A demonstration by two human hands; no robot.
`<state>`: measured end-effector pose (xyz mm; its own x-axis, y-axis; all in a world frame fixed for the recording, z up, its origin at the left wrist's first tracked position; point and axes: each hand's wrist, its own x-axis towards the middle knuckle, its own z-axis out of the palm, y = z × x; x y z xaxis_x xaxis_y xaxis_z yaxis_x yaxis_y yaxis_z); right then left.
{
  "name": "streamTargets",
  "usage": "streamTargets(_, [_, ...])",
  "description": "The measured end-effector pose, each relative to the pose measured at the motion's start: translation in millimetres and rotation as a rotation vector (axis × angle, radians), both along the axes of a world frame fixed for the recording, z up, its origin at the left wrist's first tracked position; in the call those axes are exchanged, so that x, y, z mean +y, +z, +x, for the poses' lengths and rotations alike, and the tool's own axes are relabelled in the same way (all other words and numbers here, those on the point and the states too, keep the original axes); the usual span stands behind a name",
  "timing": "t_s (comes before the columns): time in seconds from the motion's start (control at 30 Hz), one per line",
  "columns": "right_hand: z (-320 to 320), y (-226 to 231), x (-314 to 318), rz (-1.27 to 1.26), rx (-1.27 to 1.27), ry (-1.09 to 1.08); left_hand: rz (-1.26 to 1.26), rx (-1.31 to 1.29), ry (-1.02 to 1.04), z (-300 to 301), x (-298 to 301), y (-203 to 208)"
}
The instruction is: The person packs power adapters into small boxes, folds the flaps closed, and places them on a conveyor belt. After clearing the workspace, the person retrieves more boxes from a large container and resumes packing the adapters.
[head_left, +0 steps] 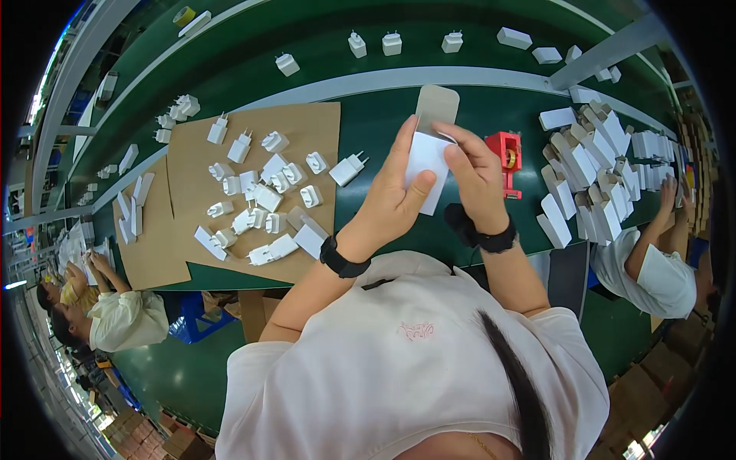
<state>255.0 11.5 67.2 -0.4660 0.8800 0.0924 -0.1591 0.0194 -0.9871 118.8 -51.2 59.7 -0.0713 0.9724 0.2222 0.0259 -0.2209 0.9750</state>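
Note:
Between my two hands is a small white carton [426, 162], its grey-lined end flap standing up at the far end. My left hand [395, 188] grips the carton's left side, thumb across its front. On the other side my right hand [477, 176] holds it near the open end, fingers bent at the flap. To the left, several white plug chargers [267, 198] lie scattered on a brown cardboard sheet [314, 123]. One white charger [349, 169] rests at the sheet's right edge, near my left hand. Whether anything is inside the carton is hidden.
A red tape dispenser [504, 165] stands right of my hands. Beyond it is a heap of white cartons [590, 165]. More chargers [392, 44] stand along the green conveyor behind a grey rail [491, 79]. Co-workers sit at left [126, 314] and right [648, 268].

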Motion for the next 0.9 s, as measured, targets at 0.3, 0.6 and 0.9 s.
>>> streamTargets(0.3, [-4, -11, 12, 0.055, -0.057, 0.093, -0.228, 0.093, -0.119, -17, 3, 8])
streamTargets(0.6, [-9, -2, 2, 0.324, 0.102, 0.033, -0.200, 0.047, -0.035, -13, -6, 9])
streamTargets(0.9, [2, 14, 18, -0.114, -0.171, 0.136, -0.235, 0.268, -0.049, -18, -14, 14])
